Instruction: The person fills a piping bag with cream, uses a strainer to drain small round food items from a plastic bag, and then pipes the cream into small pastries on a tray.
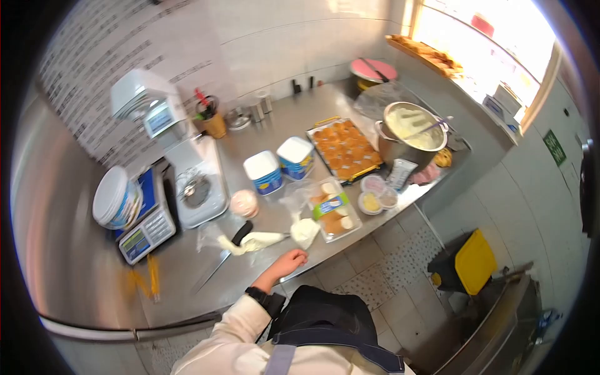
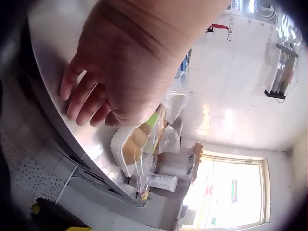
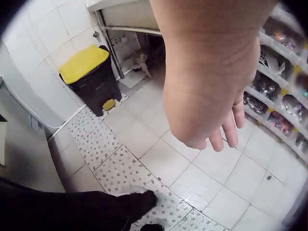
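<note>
1. Head view: left hand (image 1: 289, 259) rests on the front edge of the steel counter (image 1: 187, 281) and holds nothing. Piping bag (image 1: 257, 240) lies flat just beyond the fingertips, near but not touching, with a black-handled knife (image 1: 240, 233) right beside it. Clear box (image 1: 336, 212) of pastries sits to the right. Right hand is not in this view. The bag looks soft, part-filled and light, and its film is likely slippery. Probably best taken at the gathered end with the belly supported, since squeezing the middle would likely push filling out.
2. Left wrist view: left hand (image 2: 115, 67) lies palm down, fingers (image 2: 79, 98) loosely bent with their tips on the counter (image 2: 48, 29), pinching nothing. Clear box (image 2: 134, 144) is just past the hand. Piping bag does not show here.
3. Right wrist view: right hand (image 3: 207, 91) hangs over the tiled floor (image 3: 144, 149), fingers relaxed and a little apart, empty. Yellow-lidded bin (image 3: 91, 72) stands well apart.
</note>
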The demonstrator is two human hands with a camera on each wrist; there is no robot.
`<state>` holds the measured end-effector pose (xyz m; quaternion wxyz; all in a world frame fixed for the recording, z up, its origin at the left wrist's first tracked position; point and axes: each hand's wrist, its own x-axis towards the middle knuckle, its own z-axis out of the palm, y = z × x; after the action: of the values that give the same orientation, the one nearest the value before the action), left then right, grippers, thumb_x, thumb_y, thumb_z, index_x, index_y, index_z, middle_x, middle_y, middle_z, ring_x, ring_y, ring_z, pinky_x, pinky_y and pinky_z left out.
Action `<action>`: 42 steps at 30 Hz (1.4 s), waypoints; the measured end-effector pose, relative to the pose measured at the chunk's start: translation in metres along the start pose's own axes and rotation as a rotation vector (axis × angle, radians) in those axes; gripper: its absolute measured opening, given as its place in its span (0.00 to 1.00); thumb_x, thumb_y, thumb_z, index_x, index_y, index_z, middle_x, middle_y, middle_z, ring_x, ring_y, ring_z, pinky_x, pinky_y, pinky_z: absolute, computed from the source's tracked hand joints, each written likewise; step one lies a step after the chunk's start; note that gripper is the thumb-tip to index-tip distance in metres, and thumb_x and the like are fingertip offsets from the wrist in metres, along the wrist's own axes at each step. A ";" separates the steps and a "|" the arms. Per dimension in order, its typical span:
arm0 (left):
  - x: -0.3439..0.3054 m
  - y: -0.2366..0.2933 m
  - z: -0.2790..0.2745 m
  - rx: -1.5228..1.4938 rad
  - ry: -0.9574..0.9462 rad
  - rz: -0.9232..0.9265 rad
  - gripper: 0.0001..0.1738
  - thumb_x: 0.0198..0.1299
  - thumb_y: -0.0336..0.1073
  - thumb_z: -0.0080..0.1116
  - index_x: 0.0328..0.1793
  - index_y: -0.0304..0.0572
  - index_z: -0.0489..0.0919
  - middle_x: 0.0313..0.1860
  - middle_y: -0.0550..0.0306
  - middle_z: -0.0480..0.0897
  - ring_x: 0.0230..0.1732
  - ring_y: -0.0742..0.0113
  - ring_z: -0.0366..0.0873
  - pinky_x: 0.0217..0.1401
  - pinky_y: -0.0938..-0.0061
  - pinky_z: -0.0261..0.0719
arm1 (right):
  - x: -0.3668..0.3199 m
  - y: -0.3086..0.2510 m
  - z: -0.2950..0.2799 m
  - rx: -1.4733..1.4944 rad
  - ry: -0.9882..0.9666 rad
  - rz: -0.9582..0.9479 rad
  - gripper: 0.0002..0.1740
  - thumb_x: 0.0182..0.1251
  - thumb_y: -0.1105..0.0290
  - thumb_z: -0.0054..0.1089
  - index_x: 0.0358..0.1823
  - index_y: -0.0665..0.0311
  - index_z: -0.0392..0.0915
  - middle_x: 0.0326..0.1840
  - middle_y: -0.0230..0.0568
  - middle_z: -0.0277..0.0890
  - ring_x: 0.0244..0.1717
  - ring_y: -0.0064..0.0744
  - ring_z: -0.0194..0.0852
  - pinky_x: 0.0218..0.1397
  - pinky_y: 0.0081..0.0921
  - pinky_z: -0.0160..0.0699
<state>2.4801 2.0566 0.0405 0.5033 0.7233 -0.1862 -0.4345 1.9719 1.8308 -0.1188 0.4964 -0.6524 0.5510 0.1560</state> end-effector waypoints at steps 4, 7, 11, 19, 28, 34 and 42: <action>0.003 0.001 0.007 -0.060 -0.114 -0.150 0.14 0.63 0.38 0.40 0.51 0.41 0.70 0.40 0.59 0.76 0.40 0.73 0.74 0.42 0.79 0.72 | 0.007 -0.002 -0.023 0.118 0.075 0.023 0.11 0.61 0.70 0.44 0.37 0.71 0.71 0.30 0.43 0.74 0.31 0.33 0.74 0.33 0.29 0.75; 0.004 -0.018 0.009 -0.280 -0.003 -0.106 0.14 0.63 0.37 0.39 0.50 0.39 0.69 0.39 0.57 0.76 0.39 0.72 0.75 0.43 0.79 0.73 | 0.020 -0.013 -0.050 0.102 0.031 0.012 0.11 0.62 0.71 0.43 0.39 0.71 0.70 0.30 0.45 0.74 0.30 0.34 0.74 0.32 0.29 0.75; 0.003 -0.019 0.008 -0.388 0.047 -0.124 0.15 0.64 0.37 0.37 0.50 0.39 0.69 0.40 0.54 0.77 0.39 0.70 0.76 0.44 0.77 0.74 | 0.086 -0.077 -0.061 0.084 -0.057 -0.094 0.11 0.62 0.72 0.43 0.41 0.72 0.69 0.31 0.46 0.74 0.30 0.34 0.74 0.30 0.28 0.76; -0.046 -0.008 0.019 -0.296 0.340 0.039 0.15 0.63 0.38 0.40 0.49 0.38 0.70 0.38 0.57 0.77 0.35 0.72 0.75 0.40 0.78 0.73 | 0.181 -0.167 -0.124 -0.067 -0.100 -0.289 0.14 0.64 0.71 0.40 0.45 0.73 0.67 0.31 0.47 0.73 0.30 0.35 0.73 0.32 0.30 0.76; -0.143 -0.081 0.035 0.007 0.791 -0.275 0.11 0.55 0.39 0.46 0.33 0.41 0.75 0.25 0.60 0.77 0.25 0.72 0.73 0.29 0.77 0.70 | 0.181 -0.236 -0.067 -0.496 -0.435 -0.347 0.16 0.60 0.67 0.43 0.40 0.74 0.73 0.31 0.48 0.76 0.30 0.37 0.76 0.31 0.29 0.74; -0.142 -0.130 0.044 -0.239 0.477 -0.421 0.11 0.52 0.35 0.43 0.28 0.37 0.75 0.17 0.58 0.72 0.17 0.72 0.67 0.25 0.76 0.69 | 0.204 -0.239 -0.052 -0.691 -0.354 -0.643 0.15 0.60 0.66 0.43 0.39 0.68 0.75 0.27 0.47 0.76 0.28 0.35 0.75 0.33 0.30 0.72; -0.159 -0.276 0.070 0.821 -0.012 -0.182 0.08 0.38 0.39 0.59 0.25 0.45 0.80 0.25 0.54 0.79 0.28 0.63 0.77 0.32 0.70 0.74 | 0.184 -0.198 -0.068 -0.430 -0.188 -0.362 0.15 0.59 0.69 0.45 0.44 0.72 0.71 0.33 0.46 0.77 0.31 0.35 0.76 0.35 0.27 0.74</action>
<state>2.2886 2.2460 -0.1436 0.1318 0.8748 -0.2820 -0.3712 2.1847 1.6515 -0.1315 0.4154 -0.8129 0.3317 0.2378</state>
